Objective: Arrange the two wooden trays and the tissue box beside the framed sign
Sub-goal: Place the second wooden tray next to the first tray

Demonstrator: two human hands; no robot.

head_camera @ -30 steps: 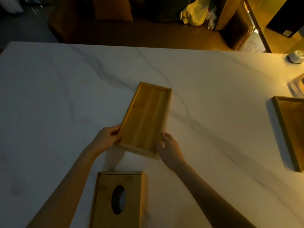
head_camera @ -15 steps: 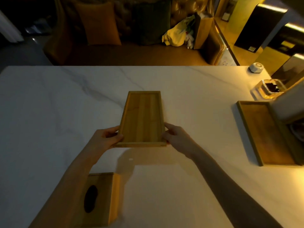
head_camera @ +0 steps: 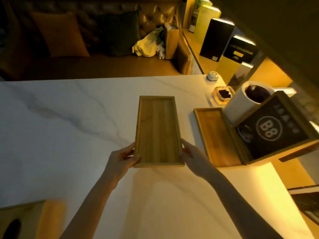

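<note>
Two hands grip one wooden tray [head_camera: 158, 130] by its long sides near the closest end, the left hand [head_camera: 123, 158] pinching the left rim, the right hand [head_camera: 192, 156] the right rim. It looks lifted off the white marbled worktop [head_camera: 69, 128], around the middle. I'd judge it light and stiff: thin bamboo-like slats, a shallow raised lip, smooth and a bit slick, so the rim corners are the sensible hold. The second tray [head_camera: 215, 135] lies flat toward the worktop's right edge, touching the framed sign [head_camera: 274, 133], a dark board in a wooden frame that leans over it. The tissue box [head_camera: 25, 219], wooden with an oval slot, sits blurred at the near left corner, well apart from the rest
</note>
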